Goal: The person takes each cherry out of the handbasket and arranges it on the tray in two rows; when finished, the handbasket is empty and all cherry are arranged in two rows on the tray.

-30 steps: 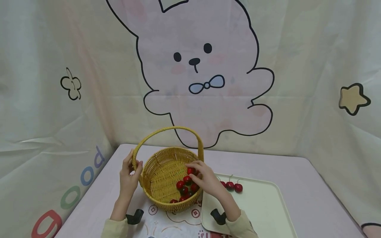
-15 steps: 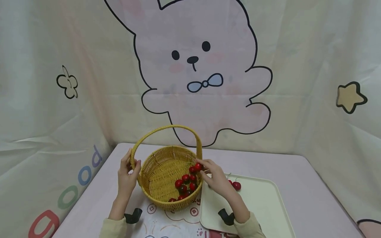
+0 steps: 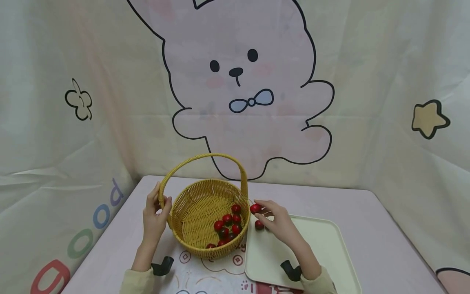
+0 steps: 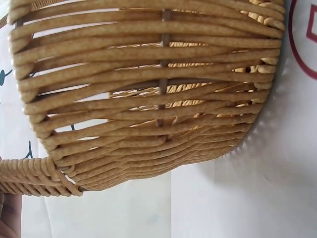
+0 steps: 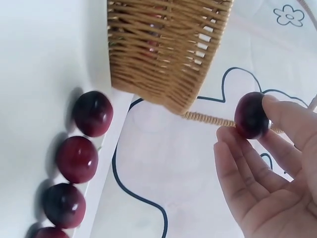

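My left hand grips the left foot of the arched handle on a round yellow wicker basket. Woven basket wall fills most of the left wrist view. Several red cherries lie inside against the basket's right side. Just outside the right rim, my right hand pinches one dark red cherry between thumb and fingers, above the tray. On the tray, several more cherries form a row in the right wrist view; my right hand hides most of that row from the head view.
The cream rectangular tray stands right beside the basket, its left edge close to the basket wall. A pale table carries both, with a printed sheet in front of the basket. A cartoon-printed cloth hangs behind.
My right hand has moved from the cherries inside the basket, over the right rim, to above the tray, bringing one cherry out. The left hand keeps its hold on the handle.
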Demonstrator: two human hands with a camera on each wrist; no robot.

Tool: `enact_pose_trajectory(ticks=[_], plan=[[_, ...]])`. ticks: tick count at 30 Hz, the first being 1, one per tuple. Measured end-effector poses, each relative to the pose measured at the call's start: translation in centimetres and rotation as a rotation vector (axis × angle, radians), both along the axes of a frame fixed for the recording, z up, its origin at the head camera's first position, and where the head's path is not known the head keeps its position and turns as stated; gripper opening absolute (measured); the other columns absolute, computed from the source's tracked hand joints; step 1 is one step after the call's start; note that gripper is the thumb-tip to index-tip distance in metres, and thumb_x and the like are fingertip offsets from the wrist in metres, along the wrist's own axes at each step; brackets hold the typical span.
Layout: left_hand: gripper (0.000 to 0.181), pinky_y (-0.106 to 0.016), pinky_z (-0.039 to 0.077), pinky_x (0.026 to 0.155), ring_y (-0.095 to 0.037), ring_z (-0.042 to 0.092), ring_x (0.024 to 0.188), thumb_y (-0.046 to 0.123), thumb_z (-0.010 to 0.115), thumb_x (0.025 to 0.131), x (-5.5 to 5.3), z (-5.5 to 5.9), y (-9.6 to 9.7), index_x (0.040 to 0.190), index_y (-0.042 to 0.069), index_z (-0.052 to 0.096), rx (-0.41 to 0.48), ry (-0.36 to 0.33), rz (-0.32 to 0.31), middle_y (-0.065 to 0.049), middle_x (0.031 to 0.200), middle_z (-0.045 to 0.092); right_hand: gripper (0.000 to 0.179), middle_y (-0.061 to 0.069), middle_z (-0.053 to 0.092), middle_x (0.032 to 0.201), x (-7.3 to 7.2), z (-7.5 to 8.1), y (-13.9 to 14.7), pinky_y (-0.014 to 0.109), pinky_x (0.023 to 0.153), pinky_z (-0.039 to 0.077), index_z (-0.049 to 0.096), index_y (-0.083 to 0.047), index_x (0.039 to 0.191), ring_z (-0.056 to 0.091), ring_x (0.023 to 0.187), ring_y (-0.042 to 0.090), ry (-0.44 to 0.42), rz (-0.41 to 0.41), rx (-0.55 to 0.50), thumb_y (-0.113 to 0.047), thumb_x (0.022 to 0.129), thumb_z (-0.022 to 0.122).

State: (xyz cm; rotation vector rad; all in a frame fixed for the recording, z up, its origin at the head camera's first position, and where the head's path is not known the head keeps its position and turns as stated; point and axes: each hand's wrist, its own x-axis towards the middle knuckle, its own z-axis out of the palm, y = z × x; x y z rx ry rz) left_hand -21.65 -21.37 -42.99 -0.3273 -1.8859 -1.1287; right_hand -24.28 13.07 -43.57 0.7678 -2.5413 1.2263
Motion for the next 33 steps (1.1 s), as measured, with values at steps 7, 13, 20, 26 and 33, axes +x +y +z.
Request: enact_pose_trajectory(ticks=[7, 13, 20, 26, 33], plan=[[0.058, -0.006, 0.041, 0.066, 0.005, 0.049, 0.07, -0.017, 0.059, 0.079, -0.2, -0.1, 0.0, 0.132, -0.002, 0.04, -0.003, 0.003, -0.003, -0.016, 0.076, 0.055, 0.038, 0.003, 0.065, 0.103, 0.1, -0.4, 1.8, 0.029, 0.071, 0.053, 0.061, -0.005, 0.118, 0.063, 0.086, 0.018, -0.005, -0.063, 0.02, -0.014, 0.082, 0.07], [0.059, -0.006, 0.041, 0.067, 0.004, 0.048, 0.069, -0.019, 0.058, 0.078, -0.2, -0.2, 0.0, 0.131, -0.001, 0.041, -0.002, 0.01, -0.001, -0.016, 0.075, 0.053, 0.036, 0.003, 0.064, 0.103, 0.1, -0.7, 3.5, 0.032, 0.071, 0.053, 0.062, -0.005, 0.115, 0.063, 0.088, 0.019, 0.007, -0.1, 0.043, -0.013, 0.081, 0.071], [0.059, -0.006, 0.041, 0.067, 0.004, 0.047, 0.069, -0.019, 0.058, 0.078, -0.2, -0.3, 0.0, 0.131, -0.002, 0.04, -0.005, 0.01, -0.004, -0.016, 0.075, 0.052, 0.034, 0.004, 0.064, 0.097, 0.1, -1.6, 5.2, 0.032, 0.07, 0.053, 0.064, -0.003, 0.11, 0.064, 0.084, 0.019, 0.018, -0.155, 0.078, -0.009, 0.078, 0.073], [0.059, -0.006, 0.041, 0.067, 0.004, 0.047, 0.07, -0.02, 0.057, 0.078, -0.1, -0.2, -0.1, 0.131, -0.002, 0.04, 0.003, 0.016, -0.013, -0.016, 0.075, 0.052, 0.034, 0.009, 0.061, 0.098, -0.1, -2.2, 6.1, 0.028, 0.067, 0.053, 0.064, -0.003, 0.112, 0.064, 0.082, 0.022, -0.009, -0.145, 0.079, 0.0, 0.079, 0.07], [0.059, -0.006, 0.041, 0.067, 0.006, 0.048, 0.07, -0.019, 0.058, 0.078, 0.1, 0.0, 0.0, 0.132, -0.001, 0.041, 0.014, 0.002, -0.01, -0.016, 0.076, 0.053, 0.032, 0.015, 0.059, 0.102, -0.3, -2.3, 7.1, 0.031, 0.07, 0.054, 0.063, -0.002, 0.11, 0.064, 0.084, 0.027, -0.109, -0.145, 0.088, 0.005, 0.079, 0.067]])
